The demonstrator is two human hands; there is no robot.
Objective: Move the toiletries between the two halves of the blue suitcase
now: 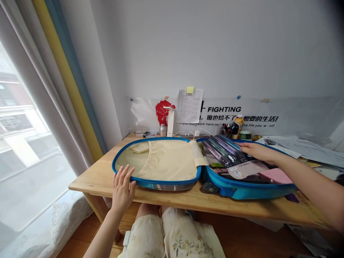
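A small blue wheeled suitcase [236,191] lies open on the wooden desk. Its left half, the lid [172,161], is lined in cream cloth with a pocket and has nothing on the lining. My left hand [123,188] rests at the lid's front left rim, fingers stretched out. Over the packed right half, my right hand [259,152] grips the edge of a pack of pens [225,148], dark and shiny, with a pale pink card at its lower end. The pack lies tilted across other items. Beneath it sits a pink flat item [276,175]; much of the other contents is hidden.
At the back stand a white desk lamp [170,122], a metallic jar [162,130] and a yellow-capped bottle [238,127]. Papers [309,147] pile up on the right. The desk's front edge [172,200] runs above my lap. A curtain [64,79] hangs left.
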